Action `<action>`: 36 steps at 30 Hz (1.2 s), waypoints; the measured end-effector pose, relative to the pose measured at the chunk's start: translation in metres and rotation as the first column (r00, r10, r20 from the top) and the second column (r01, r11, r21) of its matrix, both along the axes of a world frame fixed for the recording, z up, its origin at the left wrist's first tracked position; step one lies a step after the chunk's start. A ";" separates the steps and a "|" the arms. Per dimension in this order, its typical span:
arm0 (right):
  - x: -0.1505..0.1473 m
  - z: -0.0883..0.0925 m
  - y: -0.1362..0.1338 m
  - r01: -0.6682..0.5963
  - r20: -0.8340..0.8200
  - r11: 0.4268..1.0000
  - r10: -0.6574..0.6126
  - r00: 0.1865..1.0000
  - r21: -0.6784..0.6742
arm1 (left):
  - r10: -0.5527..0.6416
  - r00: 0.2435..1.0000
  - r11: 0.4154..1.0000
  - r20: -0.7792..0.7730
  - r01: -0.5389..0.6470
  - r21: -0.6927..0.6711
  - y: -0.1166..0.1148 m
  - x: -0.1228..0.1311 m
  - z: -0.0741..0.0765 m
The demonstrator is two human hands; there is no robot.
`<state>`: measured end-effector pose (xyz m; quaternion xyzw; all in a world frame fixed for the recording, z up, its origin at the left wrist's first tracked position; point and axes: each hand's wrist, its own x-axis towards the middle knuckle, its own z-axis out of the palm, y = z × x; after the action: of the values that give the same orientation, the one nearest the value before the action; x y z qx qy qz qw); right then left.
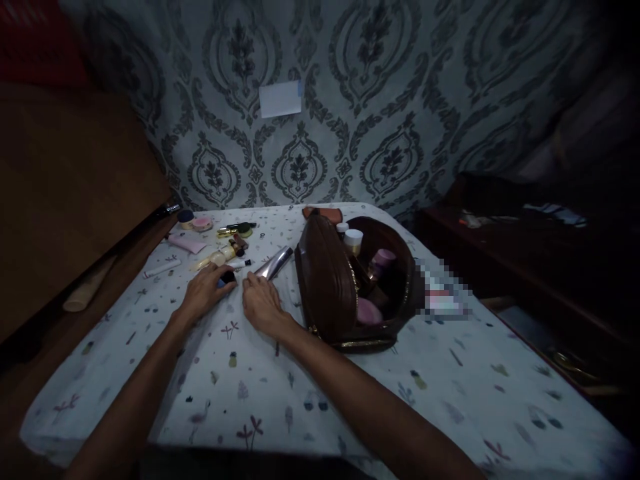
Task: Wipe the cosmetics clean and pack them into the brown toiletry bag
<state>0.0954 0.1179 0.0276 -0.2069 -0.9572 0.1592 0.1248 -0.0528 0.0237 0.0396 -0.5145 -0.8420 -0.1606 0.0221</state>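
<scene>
My left hand (206, 291) is closed around a small dark blue item (227, 278) with a black end, low over the cloth. Just to its right, my right hand (261, 303) has its fingers on the lower end of a silver tube (274, 263), which lies slanted on the table. A brown bag (327, 287) stands unzipped to the right of my right hand. Inside it are a white-lidded jar (353, 240), a pink-capped container (383, 260) and a round pink item (369, 312). Beyond my left hand lie several small cosmetics, among them a pink tube (186, 243).
A patterned white cloth covers the table (280, 393). At its back left are a dark-lidded jar (185, 219) and a pink compact (202, 224). An orange-brown pouch (324, 215) lies behind the bag. A large brown panel (75, 193) borders the left side.
</scene>
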 end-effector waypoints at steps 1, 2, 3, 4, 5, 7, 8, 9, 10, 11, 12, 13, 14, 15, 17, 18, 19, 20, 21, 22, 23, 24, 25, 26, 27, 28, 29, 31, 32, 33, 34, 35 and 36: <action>-0.003 0.001 0.000 -0.001 0.028 0.999 0.000 1.000 0.035 | -0.007 1.000 1.000 -0.001 0.007 0.017 -0.001 0.001 -0.001; -0.004 0.001 0.000 -0.006 0.037 0.998 0.004 0.999 0.056 | -0.011 1.000 0.999 -0.001 0.011 0.038 -0.003 0.001 -0.002; -0.003 0.000 0.000 -0.013 0.035 0.998 0.011 0.999 0.067 | -0.012 1.000 0.998 0.002 0.012 0.064 -0.004 0.001 -0.003; -0.001 -0.001 0.000 -0.018 0.029 0.997 0.016 0.999 0.073 | -0.014 1.000 0.996 0.007 0.014 0.091 -0.006 0.000 -0.004; 0.002 -0.001 0.001 -0.019 0.025 0.996 0.017 1.000 0.082 | -0.020 1.000 0.993 0.019 0.017 0.119 -0.007 0.000 -0.006; 0.010 -0.004 0.003 -0.002 0.017 0.995 0.000 1.000 0.098 | -0.032 0.997 0.983 0.064 0.020 0.180 -0.009 -0.003 -0.008; 0.014 -0.005 0.004 0.015 0.008 0.994 -0.016 1.000 0.104 | -0.043 0.994 0.977 0.098 0.021 0.214 -0.009 -0.004 -0.010; 0.018 -0.007 0.005 0.037 -0.005 0.994 -0.036 0.999 0.106 | -0.061 0.989 0.968 0.136 0.025 0.252 -0.009 -0.005 -0.011; 0.021 -0.009 0.005 0.061 -0.022 0.993 -0.059 0.998 0.103 | -0.084 0.980 0.955 0.178 0.029 0.295 -0.009 -0.006 -0.011; 0.024 -0.011 0.005 0.087 -0.044 0.992 -0.083 0.996 0.091 | -0.109 0.969 0.940 0.221 0.028 0.341 -0.009 -0.006 -0.012; 0.026 -0.013 0.004 0.112 -0.070 0.992 -0.107 0.992 0.066 | -0.134 0.955 0.922 0.265 0.022 0.387 -0.008 -0.005 -0.012; 0.027 -0.015 0.004 0.127 -0.101 0.992 -0.124 0.987 0.023 | -0.156 0.938 0.903 0.309 0.008 0.429 -0.007 -0.004 -0.011; 0.029 -0.017 0.003 0.126 -0.148 0.991 -0.131 0.980 -0.041 | -0.170 0.921 0.886 0.352 -0.013 0.463 -0.005 -0.002 -0.011; 0.029 -0.019 0.002 0.104 -0.212 0.986 -0.130 0.969 -0.130 | -0.181 0.903 0.873 0.389 -0.034 0.486 -0.004 0.002 -0.010; 0.029 -0.023 0.001 -0.017 -0.367 0.918 -0.142 0.920 -0.397 | -0.212 0.874 0.862 0.437 -0.044 0.505 0.000 0.011 -0.009; 0.029 -0.025 0.001 -0.113 -0.433 0.821 -0.173 0.884 -0.559 | -0.234 0.863 0.861 0.447 -0.029 0.508 0.002 0.017 -0.009; 0.029 -0.027 0.001 -0.221 -0.477 0.673 -0.221 0.851 -0.706 | -0.262 0.853 0.859 0.451 -0.006 0.511 0.004 0.023 -0.008; 0.028 -0.029 0.001 -0.321 -0.494 0.489 -0.276 0.825 -0.811 | -0.293 0.845 0.856 0.448 0.024 0.516 0.007 0.029 -0.008; 0.028 -0.031 0.002 -0.402 -0.490 0.302 -0.324 0.809 -0.864 | -0.325 0.838 0.850 0.439 0.056 0.523 0.009 0.034 -0.008; 0.027 -0.032 0.002 -0.461 -0.481 0.145 -0.365 0.797 -0.875 | -0.354 0.833 0.843 0.426 0.087 0.531 0.011 0.039 -0.008; 0.027 -0.033 0.003 -0.500 -0.470 0.034 -0.403 0.785 -0.865 | -0.379 0.829 0.835 0.411 0.115 0.538 0.012 0.043 -0.009; 0.027 -0.034 0.004 -0.523 -0.456 -0.034 -0.444 0.771 -0.851 | -0.396 0.827 0.829 0.398 0.136 0.542 0.013 0.045 -0.009; 0.027 -0.034 0.004 -0.534 -0.436 -0.074 -0.489 0.755 -0.843 | -0.403 0.827 0.827 0.391 0.146 0.543 0.013 0.046 -0.010; 0.028 -0.033 0.004 -0.538 -0.414 -0.097 -0.528 0.741 -0.838 | -0.404 0.826 0.829 0.392 0.150 0.538 0.013 0.046 -0.010; 0.028 -0.032 0.005 -0.538 -0.397 -0.112 -0.555 0.731 -0.835 | -0.405 0.821 0.835 0.403 0.152 0.529 0.012 0.045 -0.010; 0.029 -0.031 0.005 -0.537 -0.386 -0.120 -0.568 0.727 -0.835 | -0.409 0.811 0.843 0.418 0.159 0.514 0.010 0.043 -0.010; 0.029 -0.030 0.004 -0.536 -0.383 -0.124 -0.567 0.729 -0.835 | -0.419 0.797 0.850 0.435 0.175 0.498 0.007 0.040 -0.011; 0.030 -0.027 0.004 -0.533 -0.392 -0.124 -0.544 0.742 -0.837 | -0.456 0.758 0.855 0.465 0.229 0.465 0.002 0.035 -0.011; 0.030 -0.027 0.004 -0.530 -0.395 -0.123 -0.532 0.749 -0.839 | -0.478 0.737 0.854 0.477 0.263 0.449 0.000 0.032 -0.011; 0.030 -0.026 0.003 -0.527 -0.396 -0.122 -0.524 0.754 -0.841 | -0.495 0.720 0.853 0.487 0.296 0.429 -0.003 0.029 -0.011; 0.030 -0.026 0.003 -0.523 -0.395 -0.120 -0.520 0.757 -0.844 | -0.504 0.708 0.855 0.495 0.327 0.402 -0.004 0.026 -0.011; 0.030 -0.025 0.003 -0.520 -0.394 -0.117 -0.518 0.759 -0.846 | -0.505 0.704 0.860 0.500 0.357 0.366 -0.006 0.024 -0.012; 0.029 -0.026 0.004 -0.518 -0.393 -0.113 -0.520 0.758 -0.848 | -0.499 0.708 0.866 0.499 0.385 0.319 -0.007 0.022 -0.013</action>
<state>0.1249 0.1214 0.0021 -0.1561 -0.3811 0.8764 0.2496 -0.0310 0.0170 0.0269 -0.6257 -0.6414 -0.3864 -0.2187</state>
